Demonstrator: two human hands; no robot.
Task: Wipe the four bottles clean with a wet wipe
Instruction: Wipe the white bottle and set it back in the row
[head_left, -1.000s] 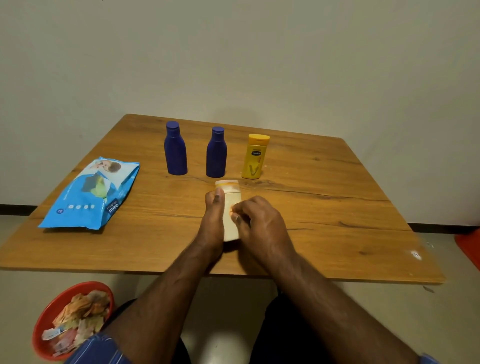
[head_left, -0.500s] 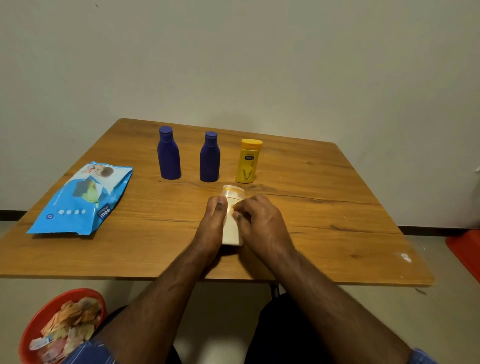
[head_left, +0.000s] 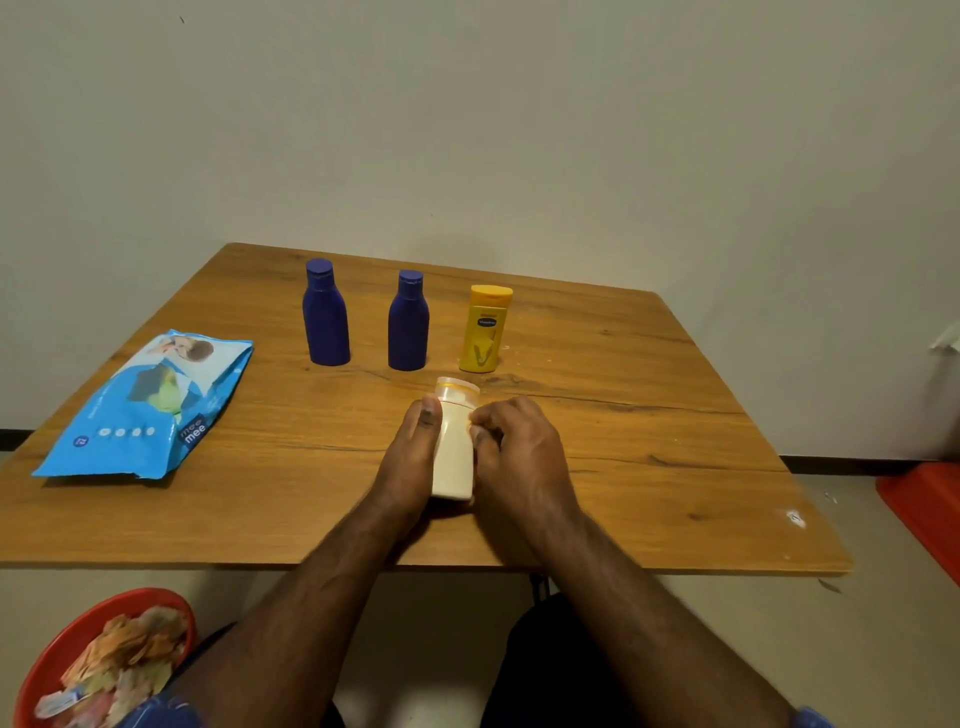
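You are gripping the cream bottle (head_left: 453, 441) between both hands, left hand (head_left: 408, 457) and right hand (head_left: 519, 457), its cap pointing toward the yellow bottle (head_left: 484, 330).

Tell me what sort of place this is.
Probably a plain room in a home: a bare wall, a small wooden table, and on the floor a red bin holding scraps. Nothing marks a shop or a lab.

Both forearms are bare from the lower frame edge up to the hands. Left hand (head_left: 410, 457) and right hand (head_left: 519, 457): no rings, watch or gloves visible. Blue sleeve (head_left: 161, 712) edges show at lower left and lower right. Dark trousers (head_left: 550, 670) cover the lap.
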